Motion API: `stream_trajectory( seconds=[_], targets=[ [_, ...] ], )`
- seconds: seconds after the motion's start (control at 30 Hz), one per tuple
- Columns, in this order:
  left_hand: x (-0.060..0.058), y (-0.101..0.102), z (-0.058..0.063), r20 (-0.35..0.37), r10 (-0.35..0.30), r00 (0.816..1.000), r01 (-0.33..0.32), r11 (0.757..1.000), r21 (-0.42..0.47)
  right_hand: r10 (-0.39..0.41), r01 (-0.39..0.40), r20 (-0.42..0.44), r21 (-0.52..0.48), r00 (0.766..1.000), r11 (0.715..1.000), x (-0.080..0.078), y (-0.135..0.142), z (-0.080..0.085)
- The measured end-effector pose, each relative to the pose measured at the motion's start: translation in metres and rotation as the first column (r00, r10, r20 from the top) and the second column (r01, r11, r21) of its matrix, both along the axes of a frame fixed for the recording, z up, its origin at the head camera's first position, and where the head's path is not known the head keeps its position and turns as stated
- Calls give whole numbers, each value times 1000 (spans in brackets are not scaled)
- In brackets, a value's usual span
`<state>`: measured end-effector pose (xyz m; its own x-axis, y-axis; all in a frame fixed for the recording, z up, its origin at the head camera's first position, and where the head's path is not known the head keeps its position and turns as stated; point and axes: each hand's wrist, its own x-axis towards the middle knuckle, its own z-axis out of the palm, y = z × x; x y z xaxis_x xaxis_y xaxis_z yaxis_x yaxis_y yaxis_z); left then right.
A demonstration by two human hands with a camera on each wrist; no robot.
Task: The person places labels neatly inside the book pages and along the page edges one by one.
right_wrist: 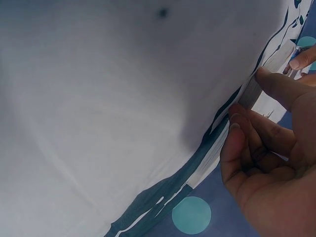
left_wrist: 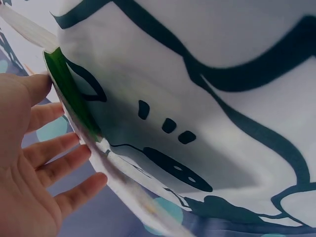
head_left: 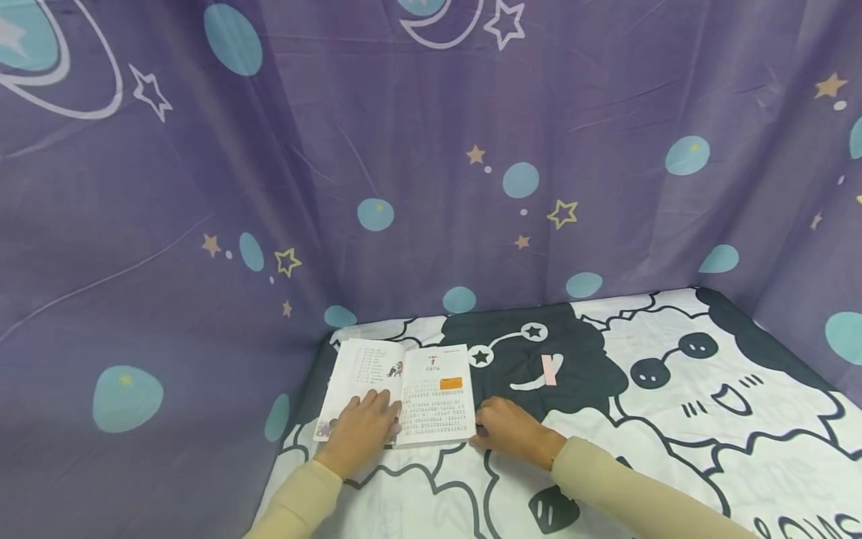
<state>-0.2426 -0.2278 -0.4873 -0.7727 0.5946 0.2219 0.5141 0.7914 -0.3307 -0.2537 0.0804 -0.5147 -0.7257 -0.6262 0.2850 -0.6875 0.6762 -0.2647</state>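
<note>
An open book (head_left: 434, 415) lies on the patterned bedding, printed text on its right page and small pictures on the left one. My left hand (head_left: 367, 430) rests on the lower left page beside the middle fold, its fingers extended. In the left wrist view those fingers (left_wrist: 74, 155) spread against the page, and a green strip (left_wrist: 71, 94) shows at the book's lower edge. At the lower right corner, my right hand (head_left: 508, 430) grips the book's edge. The right wrist view has its thumb and curled fingers against the page block (right_wrist: 252, 94).
A pink strip (head_left: 550, 370) lies on the bedding (head_left: 673, 464), right of the book. Behind and to the left hangs a purple curtain (head_left: 431, 247) with stars and teal spots.
</note>
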Motion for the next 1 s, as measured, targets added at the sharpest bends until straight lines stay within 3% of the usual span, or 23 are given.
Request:
stream_trajectory(
  seconds=[0.27, 0.47, 0.63, 1.0],
  targets=[
    [-5, -9, -2, 92, 2, 996, -8, 998, 66, 8, -8, 3, -8, 1000, 1000, -1, 0, -1],
    [-10, -16, -2, 116, -58, 991, 41, 988, 149, 9, -8, 8, -7, 1000, 1000, -2, -1, 0],
    [-12, -24, -2, 190, -108, 976, 65, 973, 223, 11, -11, 7, 0, 1000, 1000, -2, -1, 0],
    [-10, -32, -5, 308, -135, 942, 29, 946, 324, 4, -4, 8, 24, 1000, 1000, -2, -2, 0]
  ],
)
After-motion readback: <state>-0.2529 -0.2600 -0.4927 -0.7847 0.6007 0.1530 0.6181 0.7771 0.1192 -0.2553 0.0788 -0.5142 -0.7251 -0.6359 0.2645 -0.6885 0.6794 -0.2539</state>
